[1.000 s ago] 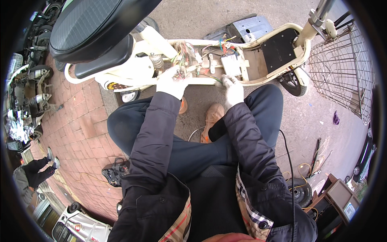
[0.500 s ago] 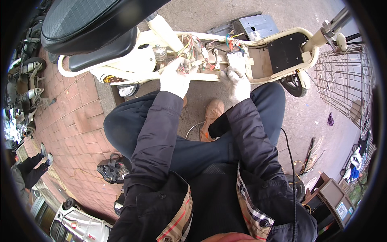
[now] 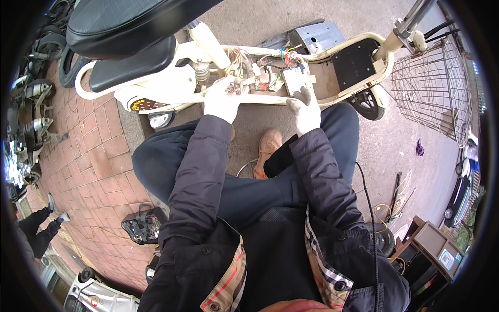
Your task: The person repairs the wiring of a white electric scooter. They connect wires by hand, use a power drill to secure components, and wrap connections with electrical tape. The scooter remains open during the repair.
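Observation:
A cream electric scooter lies across in front of me, with its floor compartment uncovered. My left hand, in a white glove, is closed at the compartment's near edge, its fingertips pinching some thin wires. Loose coloured wires and connectors bunch just beyond it. My right hand, gloved too, is at the near frame rail with thumb and fingers apart and nothing visible between them. Just past its fingertips sits a silver box, with coloured leads at its far end.
A grey metal panel lies on the ground beyond the scooter. The wire basket stands at the right, and a black seat overhangs the upper left. An open black tool case rests on the brick paving; a black cable hangs by my right leg.
My right hand has drawn back from the silver box and its fingers have spread. The left hand stays at the wires. The whole view has shifted slightly.

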The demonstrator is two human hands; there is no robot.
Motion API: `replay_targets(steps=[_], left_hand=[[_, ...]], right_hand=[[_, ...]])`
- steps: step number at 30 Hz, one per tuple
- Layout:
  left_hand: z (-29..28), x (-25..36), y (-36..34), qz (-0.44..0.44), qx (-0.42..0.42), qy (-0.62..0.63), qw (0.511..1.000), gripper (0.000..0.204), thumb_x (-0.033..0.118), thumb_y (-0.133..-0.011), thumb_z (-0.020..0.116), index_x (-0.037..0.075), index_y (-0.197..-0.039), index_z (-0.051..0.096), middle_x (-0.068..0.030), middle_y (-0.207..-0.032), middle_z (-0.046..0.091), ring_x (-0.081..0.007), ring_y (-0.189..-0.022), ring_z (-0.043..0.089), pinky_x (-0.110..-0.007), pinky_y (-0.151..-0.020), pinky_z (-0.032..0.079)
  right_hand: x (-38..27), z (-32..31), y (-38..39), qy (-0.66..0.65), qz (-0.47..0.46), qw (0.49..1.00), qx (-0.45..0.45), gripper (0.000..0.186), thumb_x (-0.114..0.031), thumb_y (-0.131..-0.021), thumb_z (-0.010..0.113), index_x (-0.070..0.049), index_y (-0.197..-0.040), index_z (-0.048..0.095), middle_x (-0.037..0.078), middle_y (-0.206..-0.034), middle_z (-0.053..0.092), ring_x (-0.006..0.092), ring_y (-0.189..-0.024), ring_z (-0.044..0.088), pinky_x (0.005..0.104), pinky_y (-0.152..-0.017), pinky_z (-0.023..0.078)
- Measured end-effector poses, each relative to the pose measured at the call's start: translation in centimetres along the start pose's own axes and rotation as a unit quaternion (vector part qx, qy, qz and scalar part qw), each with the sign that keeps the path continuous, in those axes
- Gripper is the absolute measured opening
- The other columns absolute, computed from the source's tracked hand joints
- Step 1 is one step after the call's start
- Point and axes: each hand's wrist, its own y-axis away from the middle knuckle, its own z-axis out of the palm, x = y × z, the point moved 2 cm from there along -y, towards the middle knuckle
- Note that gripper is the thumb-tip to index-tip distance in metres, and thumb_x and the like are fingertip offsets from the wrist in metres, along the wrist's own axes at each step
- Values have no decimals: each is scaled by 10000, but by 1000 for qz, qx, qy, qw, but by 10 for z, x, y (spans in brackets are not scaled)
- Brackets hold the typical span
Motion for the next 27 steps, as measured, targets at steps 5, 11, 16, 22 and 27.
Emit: replay_targets(steps=[5, 11, 16, 22, 27], left_hand=[[2, 10, 9, 63, 18, -219, 973, 425, 123, -840, 896, -73, -1168, 710, -150, -1019, 781, -195, -949, 734, -344, -877, 602], [3, 15, 13, 164, -30, -371, 913, 391, 131, -902, 834, -66, -1205, 684, -152, -1075, 751, -242, -997, 730, -368, -891, 612], [4, 6, 10, -128, 58, 252, 958, 217, 132, -1014, 689, -6, -1180, 668, -116, -1043, 720, -254, -927, 712, -363, -780, 614], [3, 19, 7, -155, 50, 174, 971, 170, 147, -1030, 664, 28, -1150, 676, -110, -1026, 738, -214, -862, 704, -354, -673, 582], [4, 12, 7, -154, 46, 164, 973, 179, 150, -1025, 665, 53, -1175, 658, -95, -1034, 751, -199, -877, 715, -354, -714, 579]], right_hand=[[-28, 3, 13, 20, 16, 999, -41, 405, -7, -982, 629, 67, -1378, 587, 108, -1035, 691, 172, -866, 687, 305, -806, 568], [-36, 42, 37, 70, 26, 977, -199, 384, -92, -992, 699, 52, -1344, 647, 119, -1133, 736, 185, -949, 723, 314, -880, 578], [-27, 71, 22, 253, -110, 946, -169, 578, -162, -939, 736, 15, -1465, 574, 224, -1365, 674, 331, -1297, 637, 396, -1117, 487], [-24, 95, 3, 326, -141, 913, -204, 578, -131, -961, 703, -12, -1506, 549, 218, -1391, 661, 280, -1321, 610, 365, -1107, 478], [-16, 85, 3, 311, -90, 924, -206, 267, -122, -928, 695, -6, -1167, 677, 175, -1032, 720, 284, -944, 698, 396, -867, 547]])
